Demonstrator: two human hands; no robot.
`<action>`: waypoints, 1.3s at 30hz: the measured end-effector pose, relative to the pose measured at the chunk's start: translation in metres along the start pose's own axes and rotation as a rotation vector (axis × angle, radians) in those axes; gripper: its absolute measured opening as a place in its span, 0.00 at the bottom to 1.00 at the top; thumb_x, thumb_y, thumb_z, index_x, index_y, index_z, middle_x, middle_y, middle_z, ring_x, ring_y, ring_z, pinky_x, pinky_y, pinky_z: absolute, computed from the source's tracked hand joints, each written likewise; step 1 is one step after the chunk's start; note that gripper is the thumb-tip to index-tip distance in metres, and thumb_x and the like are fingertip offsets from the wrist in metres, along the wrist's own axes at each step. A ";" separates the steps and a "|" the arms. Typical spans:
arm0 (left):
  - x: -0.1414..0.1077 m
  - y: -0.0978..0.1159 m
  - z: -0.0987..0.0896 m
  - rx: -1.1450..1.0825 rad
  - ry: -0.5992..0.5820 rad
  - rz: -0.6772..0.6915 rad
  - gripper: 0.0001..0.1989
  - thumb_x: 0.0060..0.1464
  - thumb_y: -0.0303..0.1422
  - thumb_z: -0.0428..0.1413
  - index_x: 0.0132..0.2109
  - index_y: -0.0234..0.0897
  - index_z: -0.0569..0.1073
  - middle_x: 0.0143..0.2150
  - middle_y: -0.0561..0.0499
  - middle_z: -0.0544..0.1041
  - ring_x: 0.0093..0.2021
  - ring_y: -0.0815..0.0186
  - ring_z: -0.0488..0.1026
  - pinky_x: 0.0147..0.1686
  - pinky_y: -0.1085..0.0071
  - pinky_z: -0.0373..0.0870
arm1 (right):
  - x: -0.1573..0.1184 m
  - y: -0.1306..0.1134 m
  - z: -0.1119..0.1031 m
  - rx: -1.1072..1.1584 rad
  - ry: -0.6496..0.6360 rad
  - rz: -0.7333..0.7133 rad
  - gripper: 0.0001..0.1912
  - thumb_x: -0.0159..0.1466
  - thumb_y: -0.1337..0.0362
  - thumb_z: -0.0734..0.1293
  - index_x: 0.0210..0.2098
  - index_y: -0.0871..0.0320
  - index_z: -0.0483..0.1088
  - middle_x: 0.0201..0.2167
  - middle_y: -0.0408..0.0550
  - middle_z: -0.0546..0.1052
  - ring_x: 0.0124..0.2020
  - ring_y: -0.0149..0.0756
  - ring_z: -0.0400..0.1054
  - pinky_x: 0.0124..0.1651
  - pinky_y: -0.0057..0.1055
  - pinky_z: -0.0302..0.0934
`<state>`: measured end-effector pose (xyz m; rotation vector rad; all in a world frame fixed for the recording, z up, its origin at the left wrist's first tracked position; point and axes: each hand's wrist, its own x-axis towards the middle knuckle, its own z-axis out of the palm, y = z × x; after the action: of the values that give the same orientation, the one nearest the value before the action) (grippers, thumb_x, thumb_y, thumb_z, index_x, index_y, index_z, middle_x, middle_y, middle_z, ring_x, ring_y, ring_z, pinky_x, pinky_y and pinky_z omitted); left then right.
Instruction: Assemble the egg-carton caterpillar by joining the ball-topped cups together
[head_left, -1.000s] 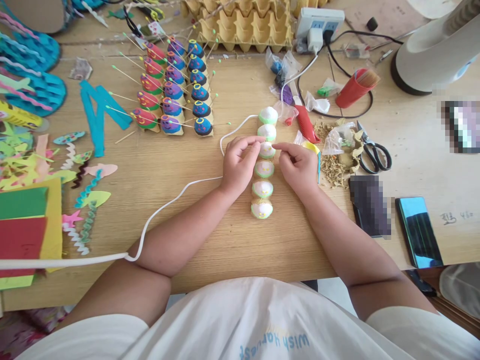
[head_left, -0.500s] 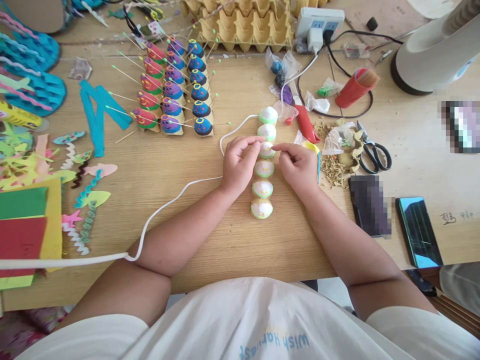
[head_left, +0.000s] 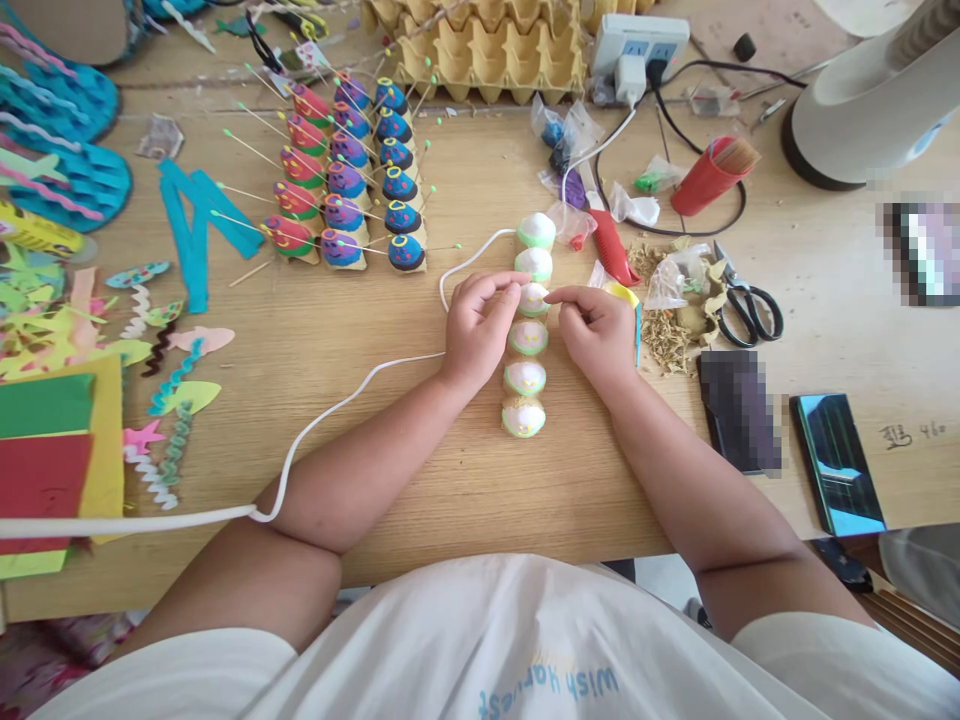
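A row of several egg-carton cups (head_left: 526, 340), white on top with pale green rims and small yellow marks, stands upright on the wooden table. My left hand (head_left: 480, 325) lies against its left side, index finger and thumb gripping the edge around the third cup from the far end. From the right, my right hand (head_left: 600, 325) reaches the same cup with its index finger stretched out and the other fingers curled. That fingertip is at the cup's right edge. Nothing shows in the right hand.
Painted cups with pins (head_left: 345, 210) stand in rows at the far left. Scissors (head_left: 742, 300), a phone (head_left: 836, 465) and a red tube of sticks (head_left: 709, 178) lie right. A white cable (head_left: 330, 410) crosses my left forearm. Egg trays (head_left: 491, 60) lie behind.
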<state>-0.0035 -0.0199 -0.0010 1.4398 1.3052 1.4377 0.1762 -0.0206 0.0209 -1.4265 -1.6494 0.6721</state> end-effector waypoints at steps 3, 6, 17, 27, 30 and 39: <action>0.000 -0.002 0.000 -0.008 -0.006 -0.004 0.16 0.71 0.55 0.60 0.47 0.53 0.85 0.51 0.50 0.88 0.60 0.51 0.83 0.69 0.46 0.74 | 0.001 0.001 0.000 0.009 0.005 0.011 0.16 0.64 0.68 0.64 0.39 0.54 0.86 0.23 0.41 0.78 0.26 0.35 0.69 0.36 0.36 0.65; 0.001 -0.002 -0.001 -0.008 -0.007 -0.006 0.15 0.71 0.56 0.60 0.46 0.55 0.85 0.51 0.50 0.88 0.60 0.51 0.83 0.69 0.46 0.75 | 0.001 0.001 0.000 0.015 0.018 0.016 0.16 0.63 0.68 0.65 0.37 0.54 0.86 0.23 0.41 0.78 0.25 0.34 0.69 0.35 0.35 0.64; -0.001 0.001 0.000 0.004 0.008 0.015 0.17 0.72 0.52 0.60 0.48 0.48 0.86 0.50 0.49 0.88 0.58 0.53 0.83 0.67 0.50 0.77 | 0.000 -0.001 0.000 0.053 -0.010 -0.023 0.16 0.64 0.68 0.63 0.38 0.54 0.85 0.25 0.42 0.78 0.27 0.34 0.70 0.36 0.34 0.66; 0.000 0.000 0.000 -0.002 0.008 0.005 0.13 0.72 0.48 0.60 0.48 0.49 0.86 0.51 0.50 0.89 0.58 0.54 0.83 0.67 0.52 0.76 | 0.003 0.001 0.001 0.061 -0.001 0.038 0.15 0.61 0.68 0.64 0.34 0.54 0.84 0.25 0.42 0.79 0.27 0.34 0.71 0.35 0.34 0.66; 0.000 -0.001 0.000 0.001 0.007 0.012 0.13 0.72 0.48 0.60 0.48 0.49 0.86 0.50 0.50 0.88 0.58 0.55 0.83 0.67 0.54 0.76 | 0.002 0.001 0.001 0.058 -0.012 0.035 0.16 0.61 0.68 0.63 0.35 0.54 0.85 0.25 0.43 0.80 0.28 0.35 0.73 0.35 0.34 0.66; 0.000 0.001 0.000 0.014 0.008 0.019 0.12 0.73 0.46 0.60 0.48 0.48 0.86 0.50 0.50 0.88 0.58 0.55 0.83 0.66 0.55 0.76 | 0.003 -0.001 0.001 0.104 -0.009 0.065 0.16 0.60 0.68 0.64 0.35 0.54 0.86 0.26 0.42 0.81 0.28 0.35 0.72 0.36 0.34 0.68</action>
<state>-0.0037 -0.0205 -0.0004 1.4609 1.3119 1.4511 0.1747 -0.0176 0.0221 -1.4093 -1.5575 0.7904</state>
